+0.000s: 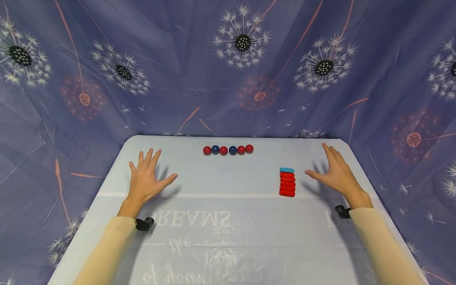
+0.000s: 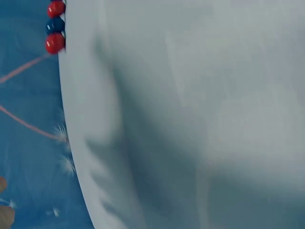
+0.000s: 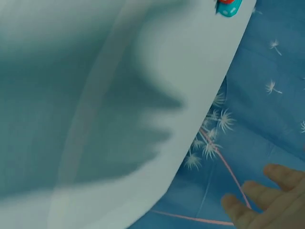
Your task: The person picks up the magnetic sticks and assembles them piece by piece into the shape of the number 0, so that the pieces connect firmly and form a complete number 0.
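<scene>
My left hand [image 1: 145, 181] is held over the left part of the white table, fingers spread and holding nothing. Over the right side, my right hand [image 1: 335, 170] is likewise spread with nothing in it. Nearest to it, on its left, lies a column of several red sticks [image 1: 287, 184] side by side, with one light blue stick [image 1: 286, 170] at the far end. Toward the back edge, several red and dark blue balls [image 1: 223, 151] sit in a row. In the right wrist view, the fingers [image 3: 259, 193] of my right hand show at the lower right.
The white table [image 1: 213, 184] carries printed lettering toward the front. Blue cloth with dandelion prints [image 1: 178, 79] hangs behind and along both sides. Each wrist wears a small black camera, such as the left camera [image 1: 144, 224]. Hand shadows fall on the tabletop.
</scene>
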A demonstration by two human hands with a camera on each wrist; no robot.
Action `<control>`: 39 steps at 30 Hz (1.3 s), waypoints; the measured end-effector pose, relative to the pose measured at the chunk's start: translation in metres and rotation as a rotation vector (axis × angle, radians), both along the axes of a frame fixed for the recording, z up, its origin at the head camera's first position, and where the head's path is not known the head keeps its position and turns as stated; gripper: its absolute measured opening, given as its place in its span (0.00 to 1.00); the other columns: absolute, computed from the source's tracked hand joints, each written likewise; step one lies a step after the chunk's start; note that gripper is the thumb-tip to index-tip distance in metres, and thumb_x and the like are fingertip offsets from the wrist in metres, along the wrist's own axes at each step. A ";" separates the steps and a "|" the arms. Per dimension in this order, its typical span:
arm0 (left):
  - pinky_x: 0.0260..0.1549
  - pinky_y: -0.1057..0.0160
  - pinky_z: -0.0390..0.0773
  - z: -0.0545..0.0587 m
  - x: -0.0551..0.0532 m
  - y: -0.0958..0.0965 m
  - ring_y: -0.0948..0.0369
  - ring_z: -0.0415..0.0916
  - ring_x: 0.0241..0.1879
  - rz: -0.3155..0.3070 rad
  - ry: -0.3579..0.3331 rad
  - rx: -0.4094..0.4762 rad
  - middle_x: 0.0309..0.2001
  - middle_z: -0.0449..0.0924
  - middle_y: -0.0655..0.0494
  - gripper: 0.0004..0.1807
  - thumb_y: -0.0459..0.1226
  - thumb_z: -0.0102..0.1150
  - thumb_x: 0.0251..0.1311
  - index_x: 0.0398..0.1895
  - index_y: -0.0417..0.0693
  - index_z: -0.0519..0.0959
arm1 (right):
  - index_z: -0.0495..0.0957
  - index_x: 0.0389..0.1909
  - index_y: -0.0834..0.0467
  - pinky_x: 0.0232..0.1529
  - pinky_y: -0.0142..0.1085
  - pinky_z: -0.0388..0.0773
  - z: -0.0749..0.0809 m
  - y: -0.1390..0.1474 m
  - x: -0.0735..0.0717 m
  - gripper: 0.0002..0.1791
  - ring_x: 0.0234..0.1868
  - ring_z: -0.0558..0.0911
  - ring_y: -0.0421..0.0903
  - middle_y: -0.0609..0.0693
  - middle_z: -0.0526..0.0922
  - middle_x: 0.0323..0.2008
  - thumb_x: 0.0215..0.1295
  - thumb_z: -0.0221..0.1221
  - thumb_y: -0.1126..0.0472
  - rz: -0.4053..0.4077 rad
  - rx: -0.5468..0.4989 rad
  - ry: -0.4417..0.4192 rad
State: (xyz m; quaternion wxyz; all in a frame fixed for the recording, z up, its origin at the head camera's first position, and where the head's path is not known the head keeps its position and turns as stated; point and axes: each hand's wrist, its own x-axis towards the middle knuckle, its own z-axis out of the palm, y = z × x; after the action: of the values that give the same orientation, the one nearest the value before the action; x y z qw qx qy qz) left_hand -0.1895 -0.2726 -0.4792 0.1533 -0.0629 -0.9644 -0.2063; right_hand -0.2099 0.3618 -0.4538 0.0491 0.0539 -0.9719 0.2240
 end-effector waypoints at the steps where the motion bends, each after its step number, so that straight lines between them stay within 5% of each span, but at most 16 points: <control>1: 0.65 0.17 0.38 0.000 0.000 0.005 0.34 0.40 0.81 -0.007 0.008 0.018 0.80 0.55 0.38 0.57 0.68 0.67 0.51 0.81 0.55 0.58 | 0.36 0.84 0.44 0.67 0.76 0.52 -0.001 -0.001 0.000 0.67 0.79 0.50 0.73 0.66 0.46 0.82 0.56 0.69 0.31 0.005 -0.023 -0.009; 15: 0.63 0.36 0.71 -0.011 -0.006 0.087 0.44 0.65 0.74 -0.159 0.024 0.138 0.75 0.67 0.49 0.53 0.67 0.69 0.52 0.79 0.60 0.62 | 0.45 0.83 0.55 0.62 0.68 0.69 -0.023 -0.017 -0.009 0.58 0.69 0.69 0.69 0.69 0.61 0.75 0.64 0.66 0.36 0.060 -0.192 -0.166; 27: 0.61 0.37 0.74 -0.005 -0.014 0.140 0.48 0.68 0.72 -0.265 -0.107 0.160 0.75 0.67 0.52 0.51 0.70 0.63 0.54 0.81 0.71 0.57 | 0.61 0.77 0.59 0.57 0.60 0.78 -0.044 -0.033 -0.024 0.42 0.61 0.77 0.66 0.66 0.77 0.63 0.70 0.63 0.43 0.138 -0.186 -0.206; 39: 0.60 0.38 0.75 -0.017 -0.016 0.175 0.51 0.68 0.72 -0.317 -0.198 0.175 0.75 0.67 0.57 0.52 0.74 0.58 0.54 0.81 0.79 0.52 | 0.76 0.66 0.63 0.56 0.58 0.78 -0.050 -0.046 -0.037 0.24 0.52 0.82 0.60 0.65 0.83 0.53 0.75 0.58 0.56 0.189 -0.131 -0.185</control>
State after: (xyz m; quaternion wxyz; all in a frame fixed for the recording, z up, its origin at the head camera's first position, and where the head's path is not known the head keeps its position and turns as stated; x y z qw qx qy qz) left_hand -0.2052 -0.0979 -0.4958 0.0285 -0.1797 -0.9311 -0.3162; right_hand -0.2470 0.3160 -0.5040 -0.0586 0.1208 -0.9461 0.2948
